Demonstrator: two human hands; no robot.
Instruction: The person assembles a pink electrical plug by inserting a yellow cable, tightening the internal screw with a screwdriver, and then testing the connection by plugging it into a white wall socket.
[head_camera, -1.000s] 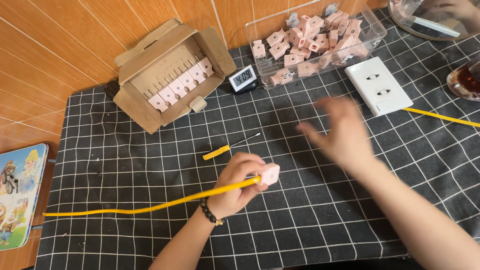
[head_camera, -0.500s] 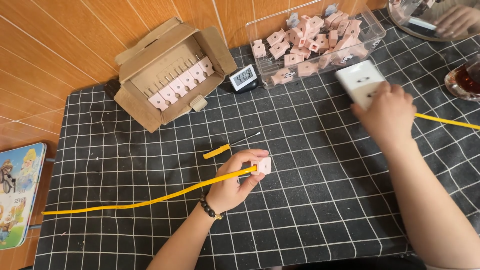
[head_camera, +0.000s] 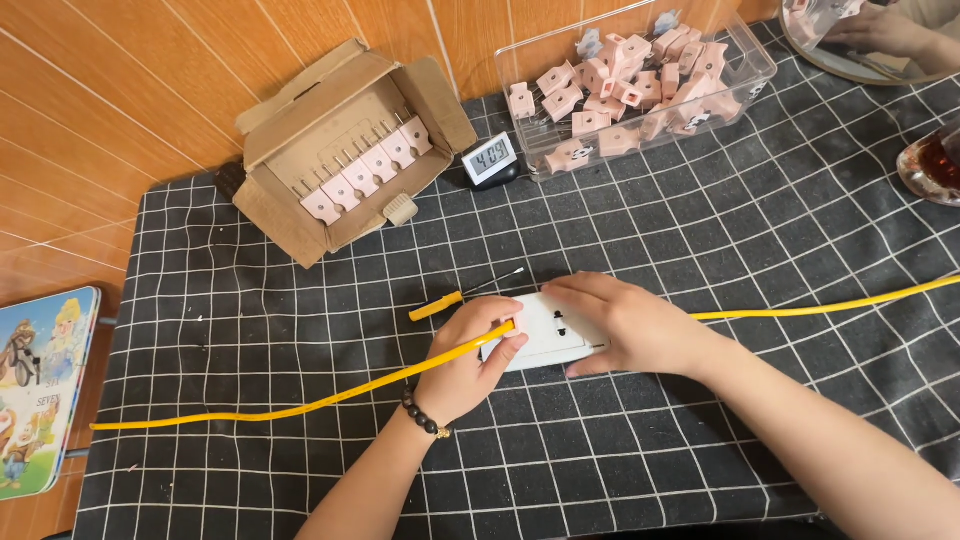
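My left hand (head_camera: 468, 355) is closed around a pink plug and the end of a long yellow cable (head_camera: 300, 407) that trails off to the left. My right hand (head_camera: 628, 322) grips a white socket block (head_camera: 545, 335) lying on the checked cloth, right against my left hand. The plug is pressed to the block's left edge and mostly hidden by my fingers. A second yellow cable (head_camera: 830, 305) runs from the block to the right. A small yellow-handled screwdriver (head_camera: 455, 297) lies just behind my left hand.
A cardboard box (head_camera: 340, 150) with a row of pink plugs sits at the back left. A clear plastic tub (head_camera: 650, 80) holds several pink plugs. Between them stands a small digital clock (head_camera: 490, 160). A glass of dark drink (head_camera: 932, 165) is at right, a children's book (head_camera: 40, 390) at left.
My right hand reached to the white socket block at the back right, took hold of it, and brought it down to the pink plug held in my left hand.
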